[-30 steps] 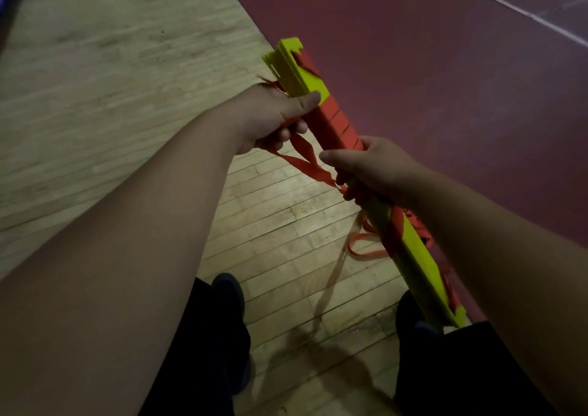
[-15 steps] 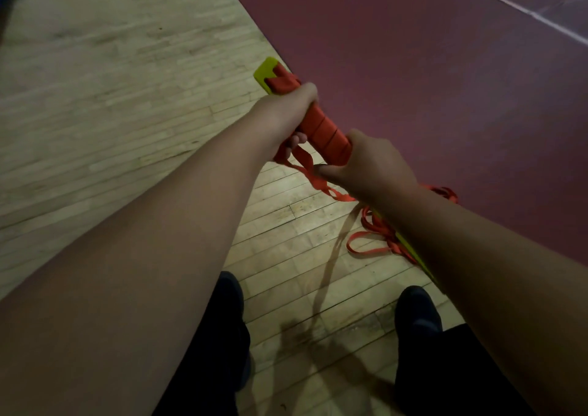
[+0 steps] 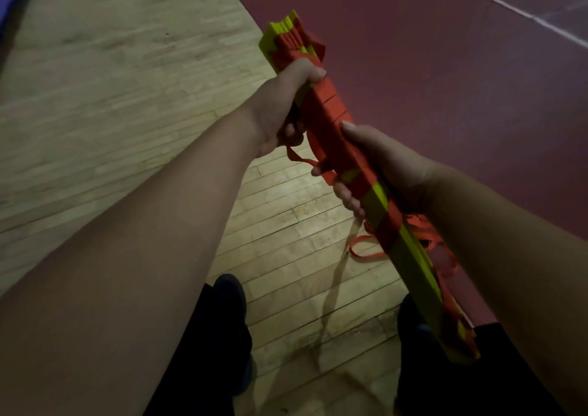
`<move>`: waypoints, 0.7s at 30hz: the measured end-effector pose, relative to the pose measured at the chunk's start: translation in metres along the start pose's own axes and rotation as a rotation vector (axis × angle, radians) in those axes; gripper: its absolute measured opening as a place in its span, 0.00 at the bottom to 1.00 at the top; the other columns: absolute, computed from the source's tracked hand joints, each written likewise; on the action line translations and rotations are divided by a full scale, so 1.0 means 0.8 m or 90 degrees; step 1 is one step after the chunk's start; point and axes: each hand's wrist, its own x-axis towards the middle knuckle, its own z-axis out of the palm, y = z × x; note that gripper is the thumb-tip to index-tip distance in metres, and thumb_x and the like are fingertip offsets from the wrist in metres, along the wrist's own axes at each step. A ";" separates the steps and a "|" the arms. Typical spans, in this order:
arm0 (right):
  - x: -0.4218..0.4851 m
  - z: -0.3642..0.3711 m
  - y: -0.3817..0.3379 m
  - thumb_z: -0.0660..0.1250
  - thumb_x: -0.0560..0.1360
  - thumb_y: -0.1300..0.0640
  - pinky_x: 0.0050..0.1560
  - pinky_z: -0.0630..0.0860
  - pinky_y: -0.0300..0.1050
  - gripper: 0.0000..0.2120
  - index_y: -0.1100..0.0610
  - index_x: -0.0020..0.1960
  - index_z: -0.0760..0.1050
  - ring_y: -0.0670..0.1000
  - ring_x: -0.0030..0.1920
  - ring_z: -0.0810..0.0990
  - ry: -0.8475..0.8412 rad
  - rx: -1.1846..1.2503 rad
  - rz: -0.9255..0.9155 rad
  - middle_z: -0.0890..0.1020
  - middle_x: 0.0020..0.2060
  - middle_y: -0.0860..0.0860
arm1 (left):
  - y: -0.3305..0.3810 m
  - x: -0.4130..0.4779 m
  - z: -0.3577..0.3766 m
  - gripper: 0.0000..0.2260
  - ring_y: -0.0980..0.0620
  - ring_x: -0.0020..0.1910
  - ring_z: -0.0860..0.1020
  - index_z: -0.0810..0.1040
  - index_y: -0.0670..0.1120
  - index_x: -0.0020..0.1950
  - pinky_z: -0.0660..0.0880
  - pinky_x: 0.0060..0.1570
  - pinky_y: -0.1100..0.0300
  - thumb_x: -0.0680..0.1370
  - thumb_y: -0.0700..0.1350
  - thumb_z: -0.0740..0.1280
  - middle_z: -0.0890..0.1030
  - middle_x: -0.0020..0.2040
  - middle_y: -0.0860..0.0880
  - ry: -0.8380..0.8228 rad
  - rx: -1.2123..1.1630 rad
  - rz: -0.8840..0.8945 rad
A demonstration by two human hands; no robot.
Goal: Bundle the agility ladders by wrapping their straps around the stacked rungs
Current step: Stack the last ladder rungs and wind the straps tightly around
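The person holds a stack of flat yellow-green plastic rungs (image 3: 413,266) in the air, slanted, with its far end high and its near end low beside the right leg. It is above a pale wooden strip floor (image 3: 127,113), at the border of a dark red court surface (image 3: 445,97). A dark shoe (image 3: 227,291) stands below.

An orange-red webbing strap (image 3: 327,103) is wound in close turns around the upper half of the stack. The lower half has only a few slanting turns, and yellow-green shows between them.

The left hand (image 3: 286,107) grips the stack near its far end, the thumb over the top and the fingers curled underneath. I think this hand is there to keep the rungs pressed together and to steady the stack, so that the other hand can work.

The right hand (image 3: 388,164) closes around the middle, just where the close turns end. Its thumb presses flat on the last turn and its fingers curl under the stack. I judge that the thumb is placed there so the winding does not become loose. A short part of strap (image 3: 302,160) runs slack between the two hands; I cannot tell which fingers hold it.

A loose loop (image 3: 370,257) hangs under the lower half, and more strap hangs behind it. So the wrapping seems about half done, and the loose part must be pulled tight.
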 end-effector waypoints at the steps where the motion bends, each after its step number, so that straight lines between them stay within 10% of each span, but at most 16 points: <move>1: 0.001 0.001 -0.001 0.59 0.80 0.28 0.36 0.78 0.45 0.39 0.63 0.69 0.76 0.53 0.32 0.79 0.015 -0.016 0.000 0.80 0.39 0.57 | 0.000 0.000 -0.002 0.17 0.55 0.28 0.67 0.76 0.49 0.42 0.65 0.34 0.59 0.80 0.61 0.67 0.73 0.34 0.51 0.015 0.022 -0.001; 13: 0.037 0.012 0.022 0.71 0.75 0.30 0.39 0.78 0.44 0.27 0.50 0.62 0.76 0.47 0.41 0.82 0.491 -0.551 -0.055 0.82 0.44 0.48 | -0.021 0.017 -0.008 0.30 0.55 0.27 0.75 0.86 0.45 0.50 0.73 0.34 0.59 0.77 0.73 0.67 0.87 0.37 0.47 0.164 0.132 -0.127; 21: 0.011 0.000 -0.001 0.65 0.78 0.30 0.52 0.85 0.57 0.28 0.53 0.63 0.80 0.60 0.50 0.89 0.229 -0.226 0.001 0.89 0.50 0.54 | -0.017 0.013 -0.009 0.26 0.52 0.27 0.70 0.85 0.44 0.43 0.70 0.32 0.58 0.77 0.68 0.72 0.80 0.36 0.43 0.031 0.054 -0.038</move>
